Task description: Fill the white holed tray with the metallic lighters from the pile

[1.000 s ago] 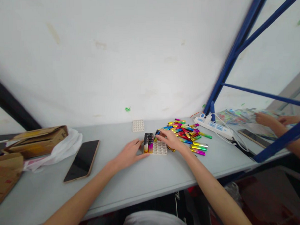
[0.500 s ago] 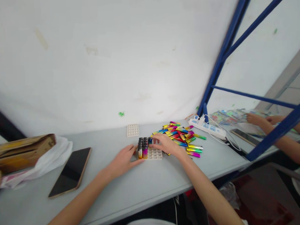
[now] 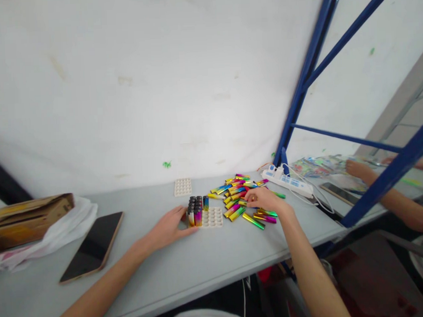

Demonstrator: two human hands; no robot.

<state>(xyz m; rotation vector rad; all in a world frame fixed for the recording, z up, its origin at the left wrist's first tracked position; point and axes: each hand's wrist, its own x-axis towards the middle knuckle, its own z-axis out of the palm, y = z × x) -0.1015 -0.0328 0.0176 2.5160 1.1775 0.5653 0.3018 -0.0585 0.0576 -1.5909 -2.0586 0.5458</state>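
Note:
My left hand (image 3: 170,225) grips the left side of a white tray (image 3: 214,219) with round hollows, its thumb in front and its fingers behind. Lighters with black tops and shiny rainbow bodies (image 3: 197,217) stand upright in the tray's left rows. One blue-and-gold lighter (image 3: 206,203) stands at the back, right beside them. Over a loose pile of shiny coloured lighters (image 3: 234,190), my right hand (image 3: 264,199) has its fingers curled and pinched at one lighter, mostly hidden by the fingertips.
A second white tray (image 3: 182,187) lies near the wall. At left are a phone (image 3: 92,248), a cardboard box (image 3: 35,220) and a white plastic bag (image 3: 81,215). A white power strip (image 3: 288,182) with cables and a blue metal frame (image 3: 295,108) stand right. Another person's arm (image 3: 391,197) shows beyond.
My right hand has moved from the tray rightward to the pile, leaving the blue-and-gold lighter standing in the tray. My left hand keeps its place at the tray. The view has shifted slightly.

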